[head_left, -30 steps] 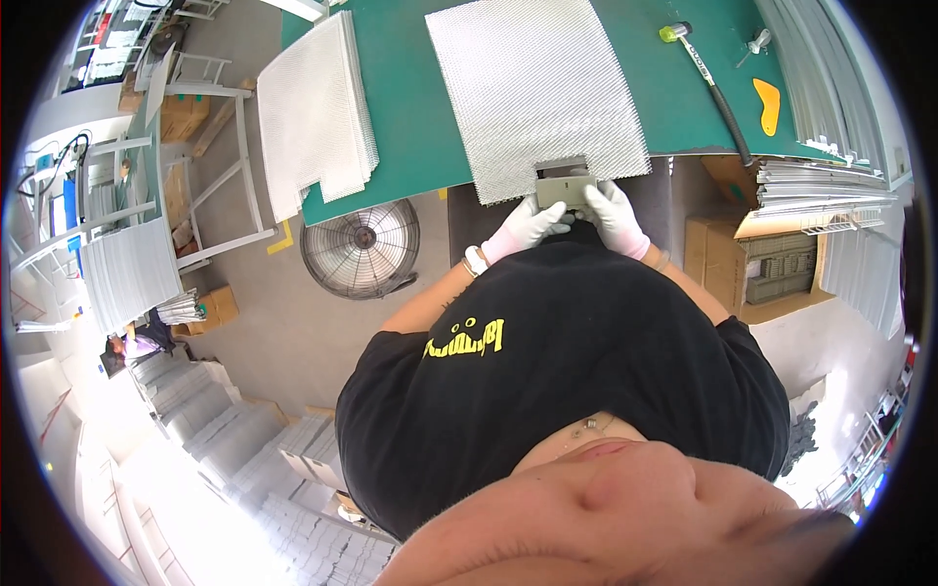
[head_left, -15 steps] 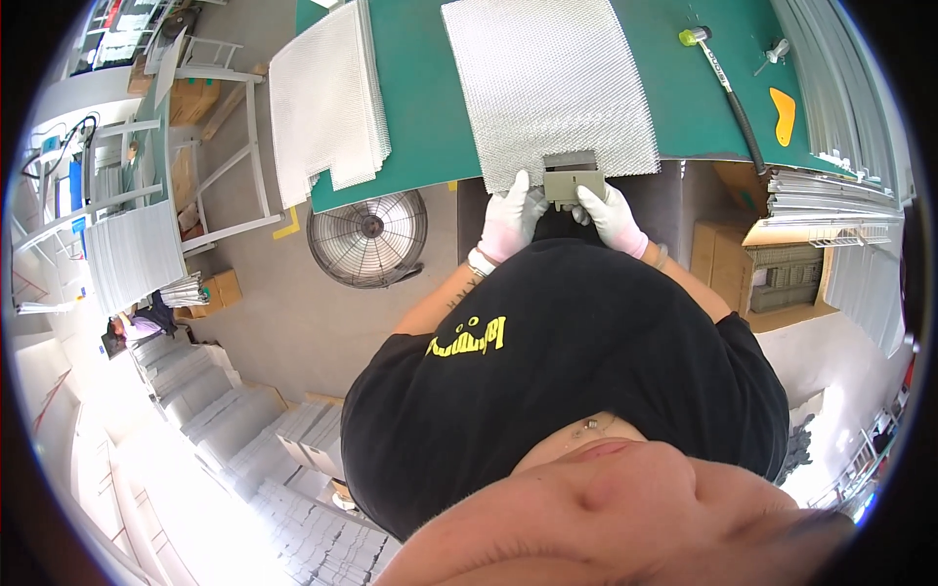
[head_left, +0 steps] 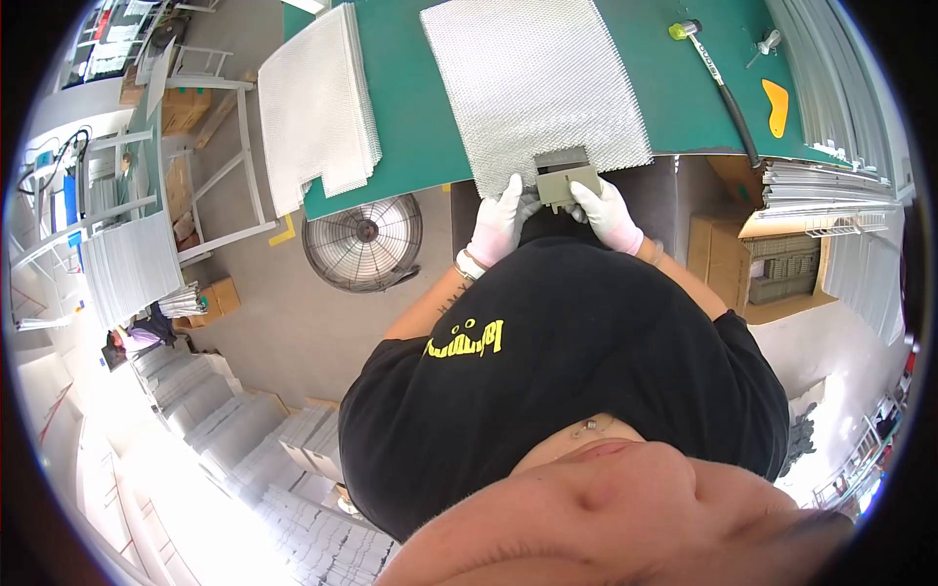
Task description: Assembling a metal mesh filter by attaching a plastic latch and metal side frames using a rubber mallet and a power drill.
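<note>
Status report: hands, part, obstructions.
Right hand holding olive-grey part at notch in mesh sheet. Left hand at sheet's near edge. Mallet off right, apart.

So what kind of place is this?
Probably a workshop or small factory: there are mesh sheets and a mallet on a green table, and a cardboard box holding grey parts.

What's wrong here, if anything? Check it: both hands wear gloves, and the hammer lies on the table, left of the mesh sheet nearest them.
The side is wrong: the head view shows the hammer right of that mesh sheet. It is on the table, and the left hand and right hand wear gloves.
</note>
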A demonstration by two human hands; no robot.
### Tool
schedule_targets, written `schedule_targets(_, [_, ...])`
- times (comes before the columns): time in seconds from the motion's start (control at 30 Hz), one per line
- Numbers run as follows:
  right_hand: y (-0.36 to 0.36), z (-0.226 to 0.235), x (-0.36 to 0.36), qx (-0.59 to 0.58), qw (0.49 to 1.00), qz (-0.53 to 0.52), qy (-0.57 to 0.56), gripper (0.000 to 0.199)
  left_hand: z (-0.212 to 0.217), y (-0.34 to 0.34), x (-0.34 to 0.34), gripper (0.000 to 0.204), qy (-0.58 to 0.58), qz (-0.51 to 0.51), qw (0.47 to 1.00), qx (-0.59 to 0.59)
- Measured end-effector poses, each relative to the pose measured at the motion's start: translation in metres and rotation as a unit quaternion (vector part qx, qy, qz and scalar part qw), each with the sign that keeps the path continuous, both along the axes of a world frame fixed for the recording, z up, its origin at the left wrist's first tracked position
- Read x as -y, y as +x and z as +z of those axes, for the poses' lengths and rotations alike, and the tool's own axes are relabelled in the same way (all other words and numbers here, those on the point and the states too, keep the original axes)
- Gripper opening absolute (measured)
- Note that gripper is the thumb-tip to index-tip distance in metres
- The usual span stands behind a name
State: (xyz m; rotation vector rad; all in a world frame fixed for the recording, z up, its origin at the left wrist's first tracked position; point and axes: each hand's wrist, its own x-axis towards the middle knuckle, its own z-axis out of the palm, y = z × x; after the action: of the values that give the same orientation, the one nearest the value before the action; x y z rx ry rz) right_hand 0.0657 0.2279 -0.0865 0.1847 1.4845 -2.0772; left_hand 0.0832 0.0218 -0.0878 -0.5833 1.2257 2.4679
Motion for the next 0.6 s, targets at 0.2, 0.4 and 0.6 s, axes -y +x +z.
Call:
schedule_targets(0.2, [0.005,-0.004,0.0,-0.013,0.998,-0.016,-0.054,0.025,0.03,0.012,0.028,0.052,-0.197,-0.337,0.92,0.014])
schedule_targets(0.4, [0.006,-0.029,0.011,-0.01,0.997,-0.018,-0.081,0.031,0.117,-0.093,0.029,0.032,-0.362,-0.388,0.77,-0.354])
schedule_targets(0.6, [0.007,-0.025,0.015,-0.013,0.991,-0.124,-0.053,0.034,0.066,-0.17,-0.027,0.069,-0.673,-0.372,0.318,-0.554])
